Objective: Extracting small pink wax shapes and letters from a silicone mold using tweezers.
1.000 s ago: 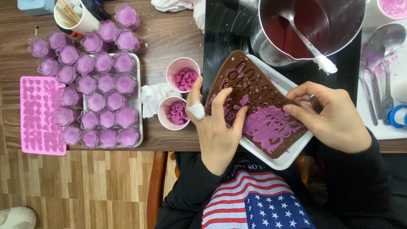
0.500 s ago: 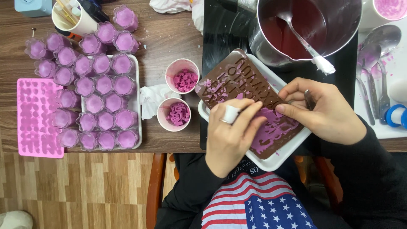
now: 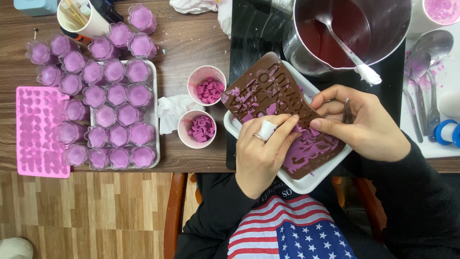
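A brown mould [image 3: 268, 93], flat, flexible-looking and sunk with letter-shaped hollows, is lying tilted across a white tray [image 3: 306, 184] at the centre of the frame. Purple wax-like bits are smearing and filling its lower half.

The left hand [image 3: 261, 148], wearing a ring with a white wrap on one finger, is lying palm down on the mould with fingers stretched flat over it, gripping nothing. The right hand [image 3: 364, 122] is curling closed at the mould's right edge, pinching a small dark tool [image 3: 347, 111] between thumb and fingers.

Just left of the tray, two small paper cups [image 3: 201, 108] are holding purple letter pieces, with a crumpled white tissue [image 3: 172, 110] beside them. Further left, a second white tray [image 3: 152, 112] is carrying rows of clear, lobed purple-filled cups [image 3: 112, 112]. A pink mould [image 3: 36, 132], matte and dimpled, is lying at the left edge.

At the upper right, a steel pot [image 3: 354, 29] of dark red liquid with a spoon in it is sitting on a glossy black slab [image 3: 254, 33]; metal spoons [image 3: 424, 72] are resting to its right.

The desk [image 3: 191, 43] is dark wood grain; below it, pale plank flooring [image 3: 96, 216] is showing.
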